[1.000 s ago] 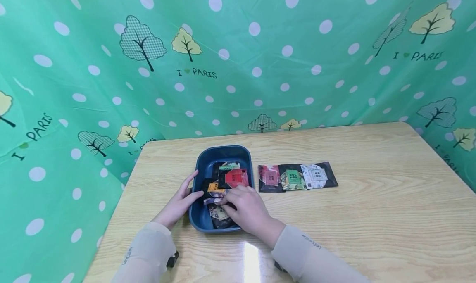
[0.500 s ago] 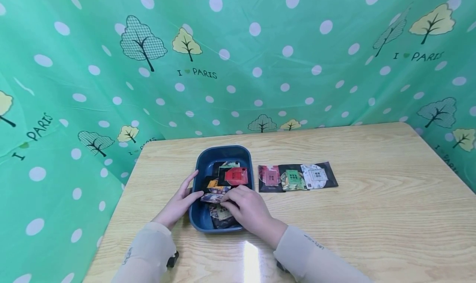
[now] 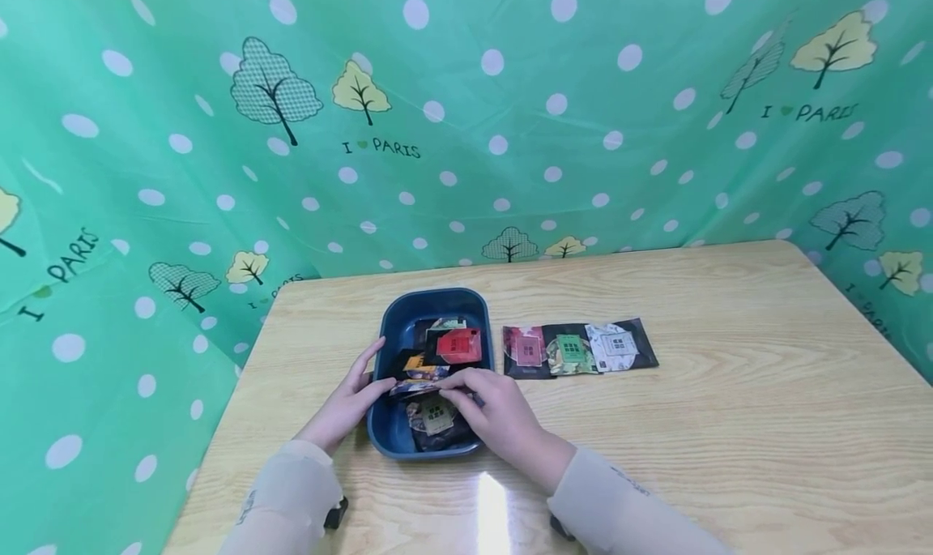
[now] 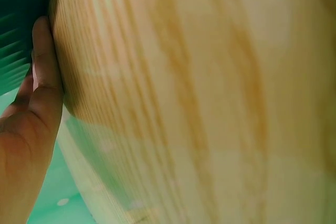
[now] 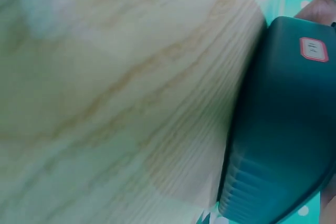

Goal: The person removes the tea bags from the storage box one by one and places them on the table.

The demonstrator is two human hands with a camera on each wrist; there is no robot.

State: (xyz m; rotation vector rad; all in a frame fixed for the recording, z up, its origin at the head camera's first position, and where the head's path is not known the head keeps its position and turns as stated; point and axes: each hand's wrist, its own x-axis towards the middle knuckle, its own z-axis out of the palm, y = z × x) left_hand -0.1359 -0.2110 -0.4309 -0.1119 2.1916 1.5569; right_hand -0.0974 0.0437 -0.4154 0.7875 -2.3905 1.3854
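Inside a dark blue plastic bin (image 3: 394, 437) lie several black sachets with coloured labels. My right hand (image 3: 506, 417) reaches over the bin's right side and pinches the near edge of a sachet (image 3: 411, 388) with a purplish print, which is tilted so its face is mostly hidden. In front of it lies a beige-labelled sachet (image 3: 437, 417). Behind are an orange-labelled sachet (image 3: 423, 367), a red-labelled sachet (image 3: 459, 346) and a partly covered green-labelled one (image 3: 446, 324). My left hand (image 3: 346, 405) rests against the bin's left side, fingers straight along the outer wall, thumb across the rim.
Right of the bin, three sachets lie side by side on the wooden table (image 3: 729, 425): a pink-labelled one (image 3: 526, 351), a green-labelled one (image 3: 571, 349) and a white-labelled one (image 3: 619, 345). A green patterned cloth (image 3: 466, 117) hangs behind the table.
My right hand has shifted slightly right, and the pinched sachet has tilted, leaving more of the beige-labelled sachet uncovered. My left hand stays at the bin's side. The head view has tilted slightly.
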